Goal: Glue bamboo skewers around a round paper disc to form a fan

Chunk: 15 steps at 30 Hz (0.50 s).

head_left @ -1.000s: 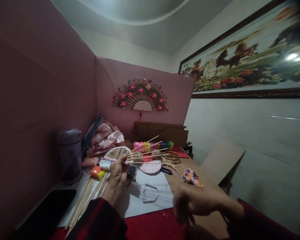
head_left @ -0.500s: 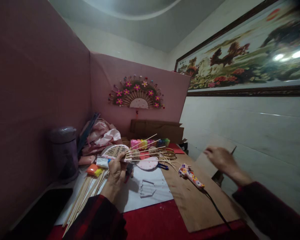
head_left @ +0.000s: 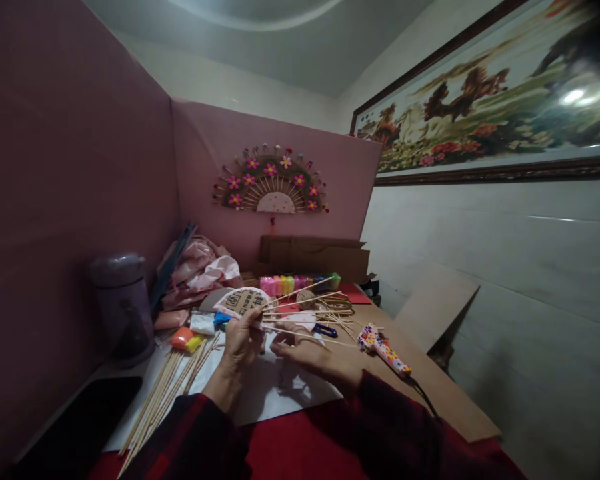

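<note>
The left hand is pinching the card fan, the right hand is pinching a skewer beside that grip, where a sideways nudge is risking dislodging the fanned sticks.

The light is dim and muddy. Lamp glare flares on the painting at upper right, and the corner beyond it goes black. The pink screen at left sinks into shadow. The left hand and right hand throw soft shadows on the sheet. Straight lines bow at the edges, and the sticks look soft.
</note>
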Available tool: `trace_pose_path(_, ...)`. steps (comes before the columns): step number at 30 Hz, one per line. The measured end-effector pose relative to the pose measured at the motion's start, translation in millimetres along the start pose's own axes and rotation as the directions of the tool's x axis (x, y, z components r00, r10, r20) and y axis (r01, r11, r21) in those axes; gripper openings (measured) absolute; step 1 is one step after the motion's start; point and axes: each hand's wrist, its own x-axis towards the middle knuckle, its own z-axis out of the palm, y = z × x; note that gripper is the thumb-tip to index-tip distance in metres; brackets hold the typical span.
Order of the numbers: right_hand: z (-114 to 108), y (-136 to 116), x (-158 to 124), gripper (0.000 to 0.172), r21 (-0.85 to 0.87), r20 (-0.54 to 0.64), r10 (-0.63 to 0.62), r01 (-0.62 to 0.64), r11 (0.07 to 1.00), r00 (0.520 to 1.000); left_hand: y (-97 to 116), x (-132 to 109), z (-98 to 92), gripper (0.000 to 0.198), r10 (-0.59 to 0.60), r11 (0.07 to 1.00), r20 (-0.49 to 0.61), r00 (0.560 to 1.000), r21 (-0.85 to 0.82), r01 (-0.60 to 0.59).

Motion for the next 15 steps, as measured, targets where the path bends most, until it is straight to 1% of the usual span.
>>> trace_pose_path(2,7,3,4,0.04,0.17,-0.047,-0.12,0.126,0.977,0.992,-3,1,-0.9,0.028,0.017,1.0,0.001,1.0,0.014,-0.017)
trace_pose_path(3,8,6,5,0.042,0.228,-0.077,-0.157,0.171,0.958,0.985,-5,2,-1.5,0.028,0.027,0.999,0.008,1.0,0.019,-0.027)
trace_pose_path(4,8,9,5,0.043,0.256,-0.098,-0.169,0.189,0.948,0.981,-6,3,-1.9,0.028,0.038,0.999,0.016,0.999,0.025,-0.038)
trace_pose_path(8,2,22,0,0.051,0.307,-0.111,-0.114,0.144,0.941,0.987,-9,1,-0.6,0.029,0.048,0.997,0.038,0.998,0.062,-0.05)
trace_pose_path(12,-1,26,-2,0.056,0.485,-0.085,-0.096,0.125,0.865,0.992,-10,-4,3.7,0.03,0.055,0.995,0.013,0.998,0.077,-0.055)
trace_pose_path(15,1,25,-2,0.056,0.529,-0.086,-0.057,0.094,0.843,0.995,-12,-5,4.9,0.03,0.042,0.995,0.01,0.999,0.09,-0.043)
